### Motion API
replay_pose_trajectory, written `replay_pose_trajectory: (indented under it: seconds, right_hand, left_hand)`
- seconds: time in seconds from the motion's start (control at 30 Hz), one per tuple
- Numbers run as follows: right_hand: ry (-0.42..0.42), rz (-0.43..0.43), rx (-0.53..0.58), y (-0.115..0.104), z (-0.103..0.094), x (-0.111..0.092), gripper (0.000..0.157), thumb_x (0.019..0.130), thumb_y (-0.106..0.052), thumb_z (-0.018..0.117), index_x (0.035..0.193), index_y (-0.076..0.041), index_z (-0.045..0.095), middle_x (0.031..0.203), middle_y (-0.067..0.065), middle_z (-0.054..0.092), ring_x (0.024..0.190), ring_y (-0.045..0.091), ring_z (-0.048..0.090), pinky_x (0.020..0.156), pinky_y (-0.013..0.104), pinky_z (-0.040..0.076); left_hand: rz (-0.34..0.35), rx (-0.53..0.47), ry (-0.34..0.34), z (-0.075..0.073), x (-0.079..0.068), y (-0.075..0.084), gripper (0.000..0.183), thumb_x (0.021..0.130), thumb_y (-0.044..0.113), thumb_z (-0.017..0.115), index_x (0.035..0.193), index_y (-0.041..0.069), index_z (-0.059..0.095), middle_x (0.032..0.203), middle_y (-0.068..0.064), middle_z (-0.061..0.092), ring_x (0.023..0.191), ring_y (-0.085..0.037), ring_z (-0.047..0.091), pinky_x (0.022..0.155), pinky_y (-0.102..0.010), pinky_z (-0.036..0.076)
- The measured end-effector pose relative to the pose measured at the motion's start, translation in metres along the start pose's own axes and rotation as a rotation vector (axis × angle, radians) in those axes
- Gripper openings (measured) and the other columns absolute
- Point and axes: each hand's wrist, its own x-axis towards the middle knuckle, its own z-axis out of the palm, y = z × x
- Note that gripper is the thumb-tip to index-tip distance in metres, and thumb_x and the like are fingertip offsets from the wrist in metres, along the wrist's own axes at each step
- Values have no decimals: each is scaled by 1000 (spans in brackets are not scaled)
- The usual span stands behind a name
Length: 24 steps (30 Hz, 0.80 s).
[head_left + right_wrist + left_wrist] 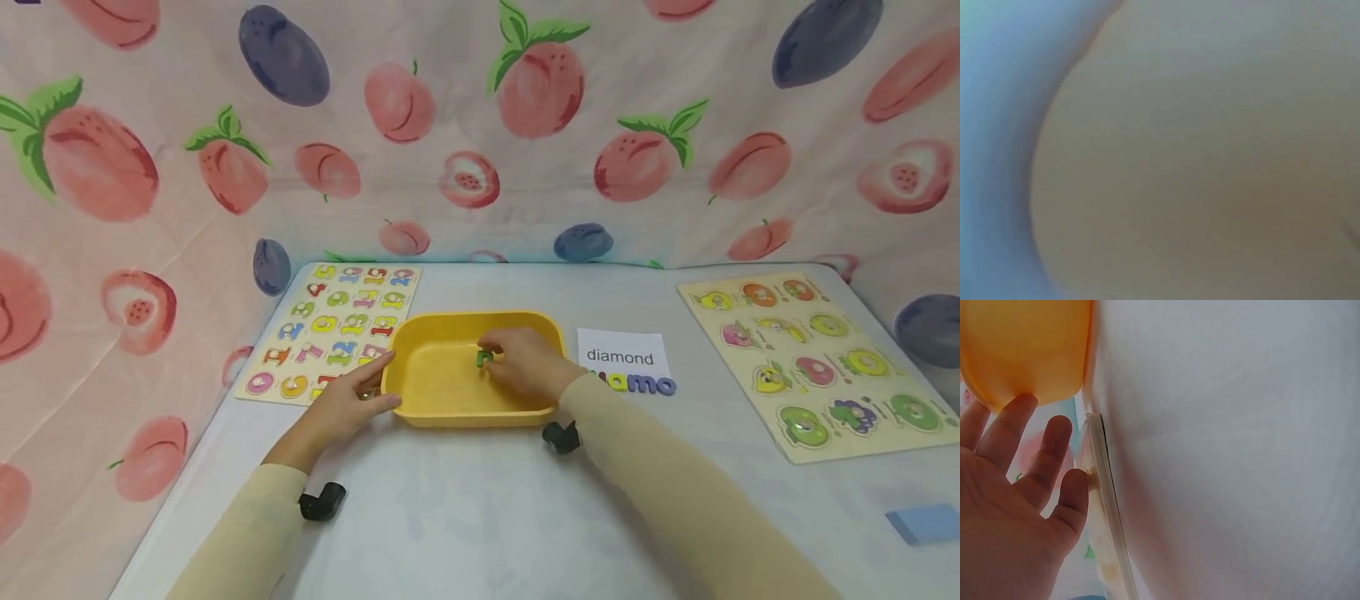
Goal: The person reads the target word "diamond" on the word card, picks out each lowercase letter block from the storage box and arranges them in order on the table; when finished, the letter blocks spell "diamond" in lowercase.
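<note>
A yellow plastic tray [450, 416] stands in the middle of the table. My right hand [528, 362] reaches into it and pinches a small green letter [484, 357], which looks like an n, between thumb and fingers. At the tray's left end, my left hand [341, 412] rests its fingertips against the rim. The left wrist view shows that hand's fingers [1047, 459] spread and loosely bent, close to the tray's outer wall [1029, 350]. A blurred pale surface fills the right wrist view, so the right fingers are hidden there.
Right of the tray lies a white card [621, 354] reading "diamond", with coloured letters [640, 384] below it, partly behind the right forearm. A number puzzle board [330, 325] lies left, a fruit puzzle board [821, 362] right. A blue block [924, 523] sits near the right edge.
</note>
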Motion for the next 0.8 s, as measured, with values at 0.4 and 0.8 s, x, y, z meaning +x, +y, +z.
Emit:
replay_pose_trajectory:
  seconds: [0.4, 0.8]
  right_hand:
    - [88, -129, -61, 3, -34, -36, 29, 95, -15, 68, 123, -8, 70, 116, 3, 71, 109, 26, 63, 101, 42, 49]
    - [168, -60, -142, 34, -69, -77, 38, 96, -13, 68, 132, -4, 64, 125, 11, 67, 118, 32, 60, 102, 51, 46]
  left_hand:
    - [17, 9, 5, 0, 1, 0, 79, 92, 41, 72, 158, 24, 34, 155, -13, 41, 141, -35, 39, 114, -57, 29]
    - [-4, -1, 4, 1, 0, 0, 79, 91, 41, 73, 158, 26, 34, 155, -11, 42, 141, -34, 39, 113, -57, 30]
